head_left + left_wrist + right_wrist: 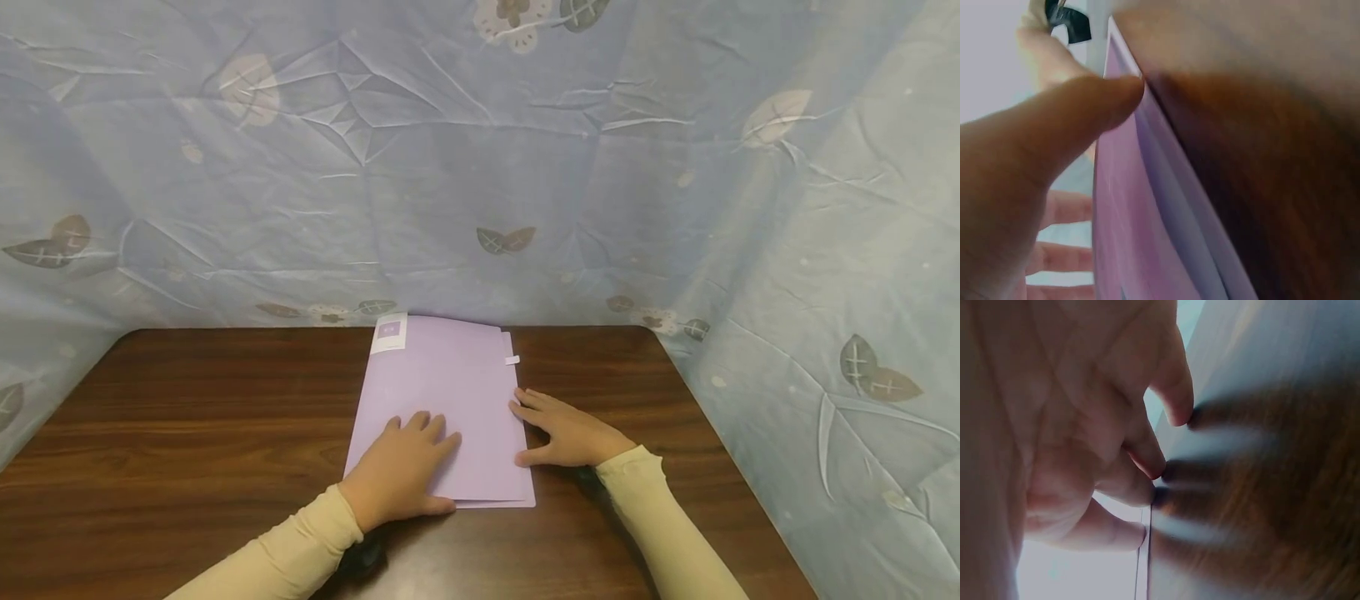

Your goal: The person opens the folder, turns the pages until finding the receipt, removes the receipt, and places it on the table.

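A lilac folder lies closed on the wooden table, with a white label at its upper left corner and a small white tab on its right side. My left hand rests on the lower left of the cover, fingers spread. In the left wrist view its thumb lies at the folder's bottom edge, where the cover lifts slightly from the layers below. My right hand is at the folder's right edge, fingers extended, fingertips right at that edge in the right wrist view.
The dark brown wooden table extends to both sides of the folder. A pale blue curtain with leaf prints hangs behind the table and along its right side. The folder's top reaches the table's back edge.
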The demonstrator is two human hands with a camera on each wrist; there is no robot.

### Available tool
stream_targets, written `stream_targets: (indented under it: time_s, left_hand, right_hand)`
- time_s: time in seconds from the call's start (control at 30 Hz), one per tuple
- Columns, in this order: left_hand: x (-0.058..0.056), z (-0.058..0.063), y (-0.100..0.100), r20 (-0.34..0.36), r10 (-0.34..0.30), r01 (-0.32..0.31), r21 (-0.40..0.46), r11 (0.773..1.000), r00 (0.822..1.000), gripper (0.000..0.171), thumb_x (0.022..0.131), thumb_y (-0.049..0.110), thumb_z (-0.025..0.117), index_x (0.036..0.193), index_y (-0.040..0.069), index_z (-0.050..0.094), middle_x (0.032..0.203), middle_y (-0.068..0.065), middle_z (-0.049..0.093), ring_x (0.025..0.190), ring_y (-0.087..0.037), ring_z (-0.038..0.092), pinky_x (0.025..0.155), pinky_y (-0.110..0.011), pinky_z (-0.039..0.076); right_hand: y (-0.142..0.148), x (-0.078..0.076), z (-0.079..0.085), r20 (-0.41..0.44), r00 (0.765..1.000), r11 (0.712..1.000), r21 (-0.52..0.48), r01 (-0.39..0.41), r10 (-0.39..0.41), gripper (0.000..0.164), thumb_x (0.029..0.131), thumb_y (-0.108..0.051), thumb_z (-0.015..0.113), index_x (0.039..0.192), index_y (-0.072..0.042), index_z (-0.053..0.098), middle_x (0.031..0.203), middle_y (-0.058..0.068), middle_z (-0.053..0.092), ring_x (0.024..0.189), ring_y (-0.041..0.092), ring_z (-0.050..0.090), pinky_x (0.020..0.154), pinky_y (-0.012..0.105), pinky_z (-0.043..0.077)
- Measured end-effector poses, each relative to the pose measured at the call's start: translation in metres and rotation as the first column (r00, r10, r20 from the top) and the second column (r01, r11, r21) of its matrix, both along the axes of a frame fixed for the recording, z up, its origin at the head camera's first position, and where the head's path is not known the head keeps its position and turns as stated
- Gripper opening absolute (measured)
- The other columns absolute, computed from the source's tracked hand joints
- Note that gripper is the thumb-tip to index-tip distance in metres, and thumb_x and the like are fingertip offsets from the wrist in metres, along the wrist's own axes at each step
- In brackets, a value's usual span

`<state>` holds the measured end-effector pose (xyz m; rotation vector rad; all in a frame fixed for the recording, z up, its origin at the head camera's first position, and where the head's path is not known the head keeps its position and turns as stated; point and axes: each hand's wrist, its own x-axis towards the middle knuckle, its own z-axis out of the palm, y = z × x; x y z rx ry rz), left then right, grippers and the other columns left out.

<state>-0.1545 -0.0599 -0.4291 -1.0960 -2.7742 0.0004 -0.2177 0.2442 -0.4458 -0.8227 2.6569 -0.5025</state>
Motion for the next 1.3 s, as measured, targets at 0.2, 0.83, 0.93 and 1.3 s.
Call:
stream_targets:
  time_s: [0.2, 0.83, 0.93, 1.3]
  left_hand:
    - [0.006, 0.000, 0.010, -0.084, -0.001, -0.001, -0.020, 1.000, 0.996, 0.069, 0.072, 0.064, 0.082, 0.115, 0.012, 0.069, 0.104, -0.006, 0.063, 0.094, -0.024, 0.059, 0.066, -0.043, 0.053]
    - [0.007, 0.001, 0.012, -0.121, 0.010, -0.012, -0.018, 1.000, 0.993, 0.067, 0.073, 0.068, 0.078, 0.110, 0.013, 0.069, 0.097, -0.003, 0.062, 0.088, -0.022, 0.058, 0.060, -0.038, 0.051]
    - [0.008, -0.001, 0.013, -0.127, 0.015, -0.016, -0.005, 1.000, 0.992, 0.069, 0.075, 0.071, 0.076, 0.112, 0.013, 0.069, 0.100, -0.004, 0.062, 0.093, -0.024, 0.059, 0.071, -0.045, 0.054]
    - [0.009, -0.007, 0.017, -0.118, 0.031, -0.030, 0.012, 0.999, 0.993, 0.078, 0.080, 0.074, 0.070, 0.127, 0.012, 0.069, 0.123, -0.015, 0.063, 0.118, -0.036, 0.058, 0.085, -0.062, 0.053]
  right_hand:
    - [0.000, -0.002, -0.005, 0.000, 1.000, 1.000, 0.014, 0.023, -0.023, 0.097, 0.088, -0.065, 0.072, 0.162, -0.012, 0.035, 0.171, 0.005, 0.022, 0.158, 0.031, 0.019, 0.123, 0.054, 0.025]
    - [0.000, -0.001, -0.002, 0.005, 1.000, 1.000, -0.009, 0.024, -0.024, 0.097, 0.087, -0.062, 0.074, 0.160, -0.010, 0.037, 0.171, 0.007, 0.025, 0.157, 0.031, 0.021, 0.123, 0.054, 0.026]
    - [0.000, -0.001, -0.003, 0.007, 1.000, 1.000, -0.006, 0.028, -0.027, 0.097, 0.087, -0.063, 0.073, 0.161, -0.010, 0.037, 0.171, 0.006, 0.024, 0.158, 0.031, 0.021, 0.123, 0.054, 0.026]
    - [0.000, -0.002, -0.002, 0.003, 1.000, 1.000, -0.008, 0.013, -0.013, 0.097, 0.088, -0.062, 0.072, 0.161, -0.009, 0.036, 0.171, 0.007, 0.023, 0.158, 0.030, 0.020, 0.124, 0.053, 0.024]
